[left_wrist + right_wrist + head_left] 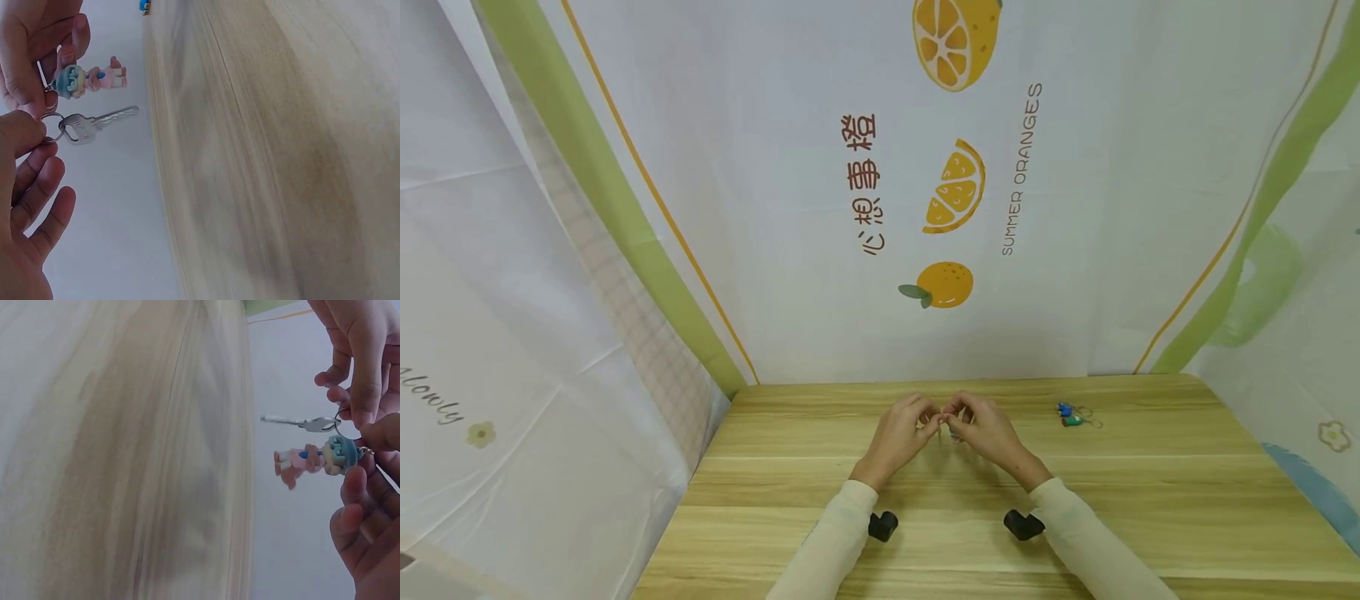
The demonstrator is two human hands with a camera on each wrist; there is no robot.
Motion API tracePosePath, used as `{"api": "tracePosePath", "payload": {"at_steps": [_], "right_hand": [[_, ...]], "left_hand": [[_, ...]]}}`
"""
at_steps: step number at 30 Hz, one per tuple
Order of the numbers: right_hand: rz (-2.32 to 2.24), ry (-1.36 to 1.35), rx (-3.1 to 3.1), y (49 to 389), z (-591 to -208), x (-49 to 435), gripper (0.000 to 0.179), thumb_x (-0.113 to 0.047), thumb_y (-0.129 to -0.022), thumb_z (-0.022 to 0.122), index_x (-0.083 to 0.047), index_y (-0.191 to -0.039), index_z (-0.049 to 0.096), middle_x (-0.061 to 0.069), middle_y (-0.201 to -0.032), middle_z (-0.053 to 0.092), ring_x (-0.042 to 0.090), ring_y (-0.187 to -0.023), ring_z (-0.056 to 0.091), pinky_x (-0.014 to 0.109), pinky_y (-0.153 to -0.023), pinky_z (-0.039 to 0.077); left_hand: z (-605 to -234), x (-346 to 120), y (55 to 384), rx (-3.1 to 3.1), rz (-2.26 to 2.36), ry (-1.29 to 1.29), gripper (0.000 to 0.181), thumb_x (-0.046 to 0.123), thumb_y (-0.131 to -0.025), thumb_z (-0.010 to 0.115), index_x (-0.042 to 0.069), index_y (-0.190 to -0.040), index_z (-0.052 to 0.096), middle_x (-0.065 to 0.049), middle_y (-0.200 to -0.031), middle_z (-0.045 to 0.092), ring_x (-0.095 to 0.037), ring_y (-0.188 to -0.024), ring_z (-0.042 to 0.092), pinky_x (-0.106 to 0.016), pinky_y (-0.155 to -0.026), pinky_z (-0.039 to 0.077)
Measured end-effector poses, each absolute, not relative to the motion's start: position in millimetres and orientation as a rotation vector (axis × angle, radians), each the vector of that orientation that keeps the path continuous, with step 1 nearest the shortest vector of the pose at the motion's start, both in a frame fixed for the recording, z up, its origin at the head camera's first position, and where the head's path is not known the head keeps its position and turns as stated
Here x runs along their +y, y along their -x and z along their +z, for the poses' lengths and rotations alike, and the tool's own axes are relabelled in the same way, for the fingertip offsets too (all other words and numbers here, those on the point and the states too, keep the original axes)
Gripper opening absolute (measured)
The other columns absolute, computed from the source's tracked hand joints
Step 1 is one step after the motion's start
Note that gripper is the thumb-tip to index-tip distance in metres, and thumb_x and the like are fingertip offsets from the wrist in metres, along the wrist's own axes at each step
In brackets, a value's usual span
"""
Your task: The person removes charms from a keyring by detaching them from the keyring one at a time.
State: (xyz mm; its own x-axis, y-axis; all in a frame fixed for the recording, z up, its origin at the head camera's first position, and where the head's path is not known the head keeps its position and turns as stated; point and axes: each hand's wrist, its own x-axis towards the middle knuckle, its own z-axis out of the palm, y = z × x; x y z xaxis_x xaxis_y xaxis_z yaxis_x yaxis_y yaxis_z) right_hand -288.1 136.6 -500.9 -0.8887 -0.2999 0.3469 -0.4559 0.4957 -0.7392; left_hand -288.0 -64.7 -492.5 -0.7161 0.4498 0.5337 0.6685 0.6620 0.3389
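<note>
Fingertip to fingertip over the table, my left hand (895, 435) and right hand (991, 433) work on a small keychain. In the left wrist view a silver key (81, 129) dangles from a metal split ring (54, 114), which the left thumb and fingers pinch. A small figurine charm (94, 80) with a teal hat and pink clothes hangs beside the key. The right fingers pinch its short chain (367, 450) close to the ring. Fingertips partly cover the ring, so whether the chain is threaded on it cannot be told.
On the wooden table (1150, 500), right of the hands, lie a blue figure keychain (1064, 409) and a green one (1072, 422), each with a ring. A white curtain (805, 317) with orange prints hangs behind the table's far edge.
</note>
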Motion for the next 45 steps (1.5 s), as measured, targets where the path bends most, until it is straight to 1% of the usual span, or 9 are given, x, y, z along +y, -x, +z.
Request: {"api": "tracePosePath", "payload": {"at_steps": [8,12,16,22,27,30,35,42,45], "right_hand": [[1.305,-0.561,-2.623,288.2,-499.1,137.9,0.007,-0.016,-0.103,0.071,-0.009,-0.103,0.071,-0.001,-0.085,0.07,0.008,-0.061,0.062,0.025,-0.052,0.048],[1.273,-0.538,-2.637,289.1,-500.2,139.4,0.005,-0.017,-0.103,0.071,-0.012,-0.103,0.072,-0.003,-0.087,0.07,0.007,-0.064,0.06,0.025,-0.055,0.048],[1.279,-0.52,-2.647,289.2,-499.6,140.1,0.008,-0.019,-0.103,0.071,-0.012,-0.105,0.073,-0.002,-0.088,0.071,0.008,-0.064,0.06,0.026,-0.055,0.048],[1.321,-0.527,-2.642,289.0,-497.3,140.2,0.008,-0.019,-0.104,0.07,-0.011,-0.107,0.072,0.0,-0.09,0.071,0.014,-0.064,0.064,0.026,-0.053,0.047],[1.366,-0.56,-2.618,288.6,-496.8,139.9,0.007,-0.014,-0.104,0.07,-0.009,-0.107,0.071,0.001,-0.09,0.071,0.03,-0.068,0.071,0.026,-0.052,0.05],[1.368,-0.586,-2.601,288.3,-497.6,139.3,0.005,-0.012,-0.103,0.071,-0.008,-0.106,0.072,0.002,-0.088,0.071,0.033,-0.068,0.072,0.025,-0.052,0.051],[1.318,-0.659,-2.555,288.2,-498.8,136.7,0.004,-0.012,-0.102,0.073,-0.008,-0.104,0.073,0.003,-0.089,0.073,0.024,-0.064,0.071,0.023,-0.053,0.053],[1.209,-0.698,-2.526,287.7,-500.2,134.5,0.01,-0.017,-0.104,0.071,-0.007,-0.104,0.073,0.001,-0.093,0.072,0.002,-0.064,0.059,0.022,-0.055,0.049],[1.205,-0.692,-2.534,287.3,-500.9,134.0,0.007,-0.016,-0.103,0.072,-0.01,-0.106,0.073,0.001,-0.094,0.071,-0.001,-0.065,0.057,0.023,-0.055,0.048]], "left_hand": [[-494.2,-63.8,287.5,-2.436,-0.746,0.865,0.006,0.009,-0.098,0.078,0.013,-0.102,0.075,0.0,-0.097,0.071,-0.014,-0.086,0.068,-0.024,-0.072,0.057],[-494.2,-64.2,287.9,-2.427,-0.742,0.873,0.003,0.012,-0.101,0.075,0.012,-0.103,0.075,0.0,-0.098,0.071,-0.013,-0.087,0.068,-0.022,-0.072,0.056],[-495.2,-65.4,289.1,-2.429,-0.746,0.876,0.007,0.016,-0.104,0.071,0.011,-0.104,0.076,0.0,-0.099,0.072,-0.013,-0.088,0.068,-0.021,-0.073,0.056],[-495.8,-67.3,290.0,-2.451,-0.764,0.853,0.006,0.018,-0.104,0.07,0.014,-0.102,0.074,0.002,-0.097,0.071,-0.012,-0.087,0.066,-0.021,-0.073,0.055],[-495.1,-68.5,289.6,-2.506,-0.826,0.856,0.005,0.016,-0.104,0.07,0.014,-0.106,0.074,0.001,-0.099,0.07,-0.013,-0.089,0.066,-0.021,-0.073,0.055],[-494.3,-68.3,289.1,-2.555,-0.878,0.853,0.006,0.016,-0.105,0.068,0.013,-0.108,0.073,0.001,-0.101,0.07,-0.013,-0.091,0.066,-0.021,-0.074,0.055],[-492.2,-67.0,288.6,-2.604,-0.925,0.838,0.009,0.019,-0.107,0.067,0.014,-0.11,0.073,0.001,-0.104,0.071,-0.012,-0.094,0.066,-0.02,-0.076,0.055],[-490.9,-66.5,288.6,-2.615,-0.942,0.826,0.008,0.018,-0.107,0.067,0.014,-0.109,0.073,0.001,-0.102,0.071,-0.012,-0.092,0.066,-0.02,-0.074,0.054],[-490.8,-66.6,288.4,-2.61,-0.947,0.829,0.007,0.017,-0.106,0.068,0.013,-0.108,0.073,0.001,-0.1,0.071,-0.011,-0.09,0.065,-0.019,-0.073,0.054]]}}
